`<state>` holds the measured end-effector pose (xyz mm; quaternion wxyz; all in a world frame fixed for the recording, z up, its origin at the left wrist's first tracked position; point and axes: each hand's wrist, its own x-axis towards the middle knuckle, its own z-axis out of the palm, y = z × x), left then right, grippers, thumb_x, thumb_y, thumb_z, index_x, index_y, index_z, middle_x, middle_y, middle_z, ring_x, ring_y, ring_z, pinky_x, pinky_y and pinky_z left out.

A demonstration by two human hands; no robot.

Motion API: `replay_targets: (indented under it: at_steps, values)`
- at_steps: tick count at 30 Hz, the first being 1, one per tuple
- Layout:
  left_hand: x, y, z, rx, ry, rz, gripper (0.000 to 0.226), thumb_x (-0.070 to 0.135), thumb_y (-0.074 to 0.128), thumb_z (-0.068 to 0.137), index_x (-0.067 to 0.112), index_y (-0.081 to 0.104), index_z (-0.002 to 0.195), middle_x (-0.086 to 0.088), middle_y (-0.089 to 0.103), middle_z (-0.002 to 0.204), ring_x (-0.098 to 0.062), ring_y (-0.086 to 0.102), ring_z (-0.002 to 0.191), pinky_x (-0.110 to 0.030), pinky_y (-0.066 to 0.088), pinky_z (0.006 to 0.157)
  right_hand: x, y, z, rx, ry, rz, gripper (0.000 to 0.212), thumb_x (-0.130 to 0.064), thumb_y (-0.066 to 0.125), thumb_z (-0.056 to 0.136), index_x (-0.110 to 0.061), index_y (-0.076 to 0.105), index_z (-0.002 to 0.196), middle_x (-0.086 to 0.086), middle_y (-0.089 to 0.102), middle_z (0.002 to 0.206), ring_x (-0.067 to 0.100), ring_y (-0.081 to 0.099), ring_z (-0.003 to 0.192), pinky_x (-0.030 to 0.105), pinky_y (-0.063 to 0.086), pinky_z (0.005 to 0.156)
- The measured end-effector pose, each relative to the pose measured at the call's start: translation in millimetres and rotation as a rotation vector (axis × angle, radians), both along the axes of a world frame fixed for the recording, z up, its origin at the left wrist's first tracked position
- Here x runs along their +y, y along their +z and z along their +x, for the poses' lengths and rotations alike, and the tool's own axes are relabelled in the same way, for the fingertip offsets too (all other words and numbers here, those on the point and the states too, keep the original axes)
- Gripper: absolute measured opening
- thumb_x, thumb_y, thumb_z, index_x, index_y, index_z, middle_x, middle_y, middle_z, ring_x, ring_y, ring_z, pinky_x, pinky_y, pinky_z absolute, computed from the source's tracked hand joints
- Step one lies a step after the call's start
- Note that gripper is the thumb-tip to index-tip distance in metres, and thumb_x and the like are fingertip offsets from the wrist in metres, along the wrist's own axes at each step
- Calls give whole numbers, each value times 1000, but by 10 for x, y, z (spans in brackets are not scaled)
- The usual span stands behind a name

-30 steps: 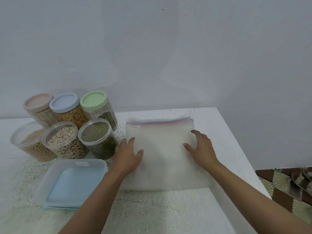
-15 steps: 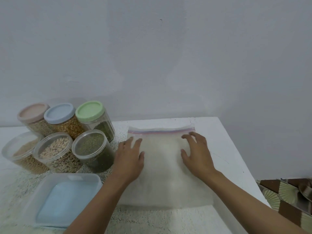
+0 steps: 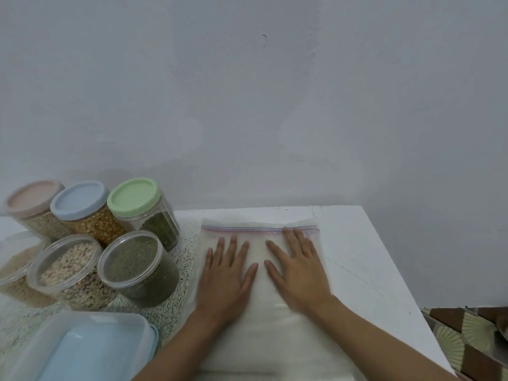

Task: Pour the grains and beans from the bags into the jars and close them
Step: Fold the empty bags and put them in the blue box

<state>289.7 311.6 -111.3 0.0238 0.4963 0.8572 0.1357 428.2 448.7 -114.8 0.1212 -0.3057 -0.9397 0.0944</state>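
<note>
Two hands, left hand (image 3: pixel 228 276) and right hand (image 3: pixel 299 268), lie flat and palm down with fingers straight and spread, gripping nothing, pressing side by side on a clear zip bag (image 3: pixel 275 342); the right fingertips reach its red-and-blue zip strip. Bag lies flat on the white table (image 3: pixel 357 243), zip edge toward the wall, just right of six jars (image 3: pixel 137 268) of grains and beans, the back three with pink, blue and green lids. One pale plastic box (image 3: pixel 82 347) sits at front left.
</note>
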Motion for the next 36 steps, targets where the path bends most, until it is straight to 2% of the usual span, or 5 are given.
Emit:
replay_targets:
  at_steps: [5, 12, 22, 30, 36]
  values:
    - [-202, 143, -48, 9, -169, 250, 37, 42, 46, 96, 16, 64, 116, -4, 56, 126, -24, 45, 127, -44, 47, 103, -22, 26, 20, -9, -56, -15, 58, -62, 30, 100, -37, 50, 148, 20, 29, 161, 41, 23, 150, 45, 14, 122]
    - [-600, 99, 136, 33, -253, -210, 82, 80, 13, 96, 36, -11, 161, 16, -24, 164, -5, -24, 152, -43, -12, 124, -47, 154, 6, -84, -79, 61, 62, -65, 30, 93, -35, 56, 140, 10, 53, 116, 32, 48, 104, 42, 42, 98]
    - [-676, 12, 149, 57, -244, -124, 81, 82, 6, 94, 37, -7, 161, 15, -17, 167, -4, -19, 153, -46, -11, 125, -723, 460, 205, -153, 61, -110, 62, -57, 18, 102, -30, 35, 155, 10, 27, 164, 27, 13, 155, 47, 1, 126]
    - [-699, -36, 117, 71, -160, -129, 77, 75, 2, 97, 32, -15, 160, 11, -24, 166, -7, -30, 150, -41, -16, 124, -679, -6, 631, -190, -46, -33, 78, -84, 6, 92, -46, -8, 159, -7, -23, 166, 18, -31, 151, 51, -13, 123]
    - [-737, 3, 53, -79, -88, -12, 65, 68, 23, 101, 43, 16, 160, 16, -3, 166, 2, -5, 152, -25, -7, 123, -588, 34, 778, -194, -70, -108, 78, -75, 3, 96, -34, -13, 160, -8, -25, 166, 10, -29, 151, 42, -10, 126]
